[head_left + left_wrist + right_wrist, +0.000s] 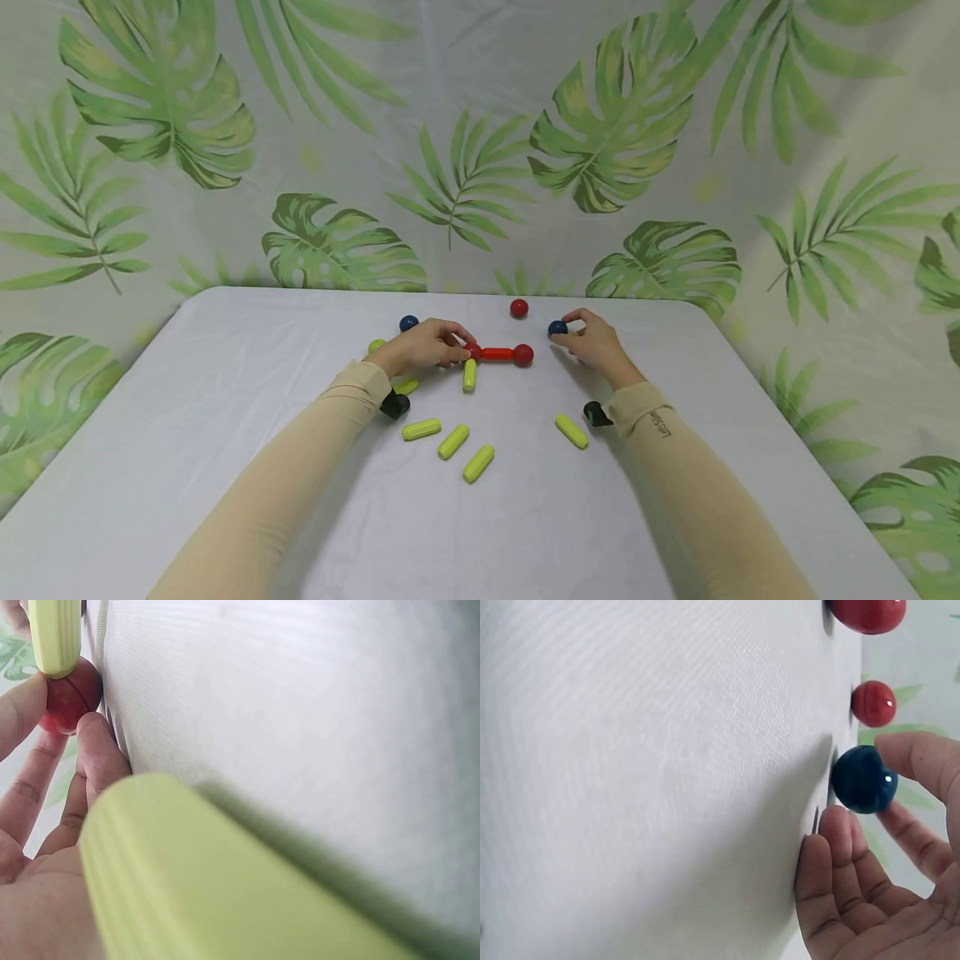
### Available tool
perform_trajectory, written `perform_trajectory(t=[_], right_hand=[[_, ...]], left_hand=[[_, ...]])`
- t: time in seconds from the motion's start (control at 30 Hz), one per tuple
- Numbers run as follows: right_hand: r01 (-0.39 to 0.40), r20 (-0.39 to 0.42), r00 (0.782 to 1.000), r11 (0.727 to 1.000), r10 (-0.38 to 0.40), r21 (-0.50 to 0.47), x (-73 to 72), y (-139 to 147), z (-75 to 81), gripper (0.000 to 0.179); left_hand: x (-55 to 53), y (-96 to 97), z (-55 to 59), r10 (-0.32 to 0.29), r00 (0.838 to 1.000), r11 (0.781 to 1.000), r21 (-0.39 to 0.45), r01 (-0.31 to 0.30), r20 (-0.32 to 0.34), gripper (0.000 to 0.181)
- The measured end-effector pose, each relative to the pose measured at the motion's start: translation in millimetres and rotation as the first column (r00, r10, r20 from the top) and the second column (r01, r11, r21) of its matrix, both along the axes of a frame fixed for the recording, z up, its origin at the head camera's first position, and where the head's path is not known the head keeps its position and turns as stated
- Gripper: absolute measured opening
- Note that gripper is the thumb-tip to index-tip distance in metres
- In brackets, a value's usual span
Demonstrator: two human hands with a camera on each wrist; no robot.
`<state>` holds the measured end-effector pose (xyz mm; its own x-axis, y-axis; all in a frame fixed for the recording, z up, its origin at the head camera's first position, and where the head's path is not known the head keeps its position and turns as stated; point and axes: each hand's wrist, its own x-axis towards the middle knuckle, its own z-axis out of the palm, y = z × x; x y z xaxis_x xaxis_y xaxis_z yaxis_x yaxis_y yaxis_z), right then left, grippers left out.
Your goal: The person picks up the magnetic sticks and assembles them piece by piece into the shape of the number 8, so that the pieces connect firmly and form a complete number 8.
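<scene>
My left hand (427,343) pinches a red ball (71,697) between thumb and fingers. From this ball a short red rod (497,354) runs right to another red ball (523,355), and a yellow-green rod (469,377) points from it toward me. To the right, my right hand (596,342) holds a dark blue ball (864,780) between thumb and index finger, low over the table. In the right wrist view its other fingers are bent beside the ball, close to the cloth.
A loose red ball (519,308) lies near the table's back edge. Behind the left hand are another blue ball (408,322) and a partly hidden green ball (377,345). Several yellow-green rods (453,442) lie nearer me, one of them (572,432) by the right wrist.
</scene>
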<state>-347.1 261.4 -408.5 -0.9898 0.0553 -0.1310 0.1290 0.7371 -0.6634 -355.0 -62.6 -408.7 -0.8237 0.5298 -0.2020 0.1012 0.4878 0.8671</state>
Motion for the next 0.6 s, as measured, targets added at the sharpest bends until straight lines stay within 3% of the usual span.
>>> perform_trajectory(t=[0.4, 0.6], right_hand=[[-0.009, -0.006, 1.000, 0.999, 0.010, 0.043, -3.7, -6.6, -1.8, 0.046], [-0.015, -0.028, 0.999, 0.999, 0.016, 0.052, 1.5, -2.9, -2.5, 0.046]], left_hand=[[1.6, 0.2, 2.3, 0.000, 1.000, 1.000, 0.007, 0.000, 0.003, 0.030], [1.2, 0.1, 0.6, 0.011, 1.000, 1.000, 0.002, -0.011, 0.010, 0.030]])
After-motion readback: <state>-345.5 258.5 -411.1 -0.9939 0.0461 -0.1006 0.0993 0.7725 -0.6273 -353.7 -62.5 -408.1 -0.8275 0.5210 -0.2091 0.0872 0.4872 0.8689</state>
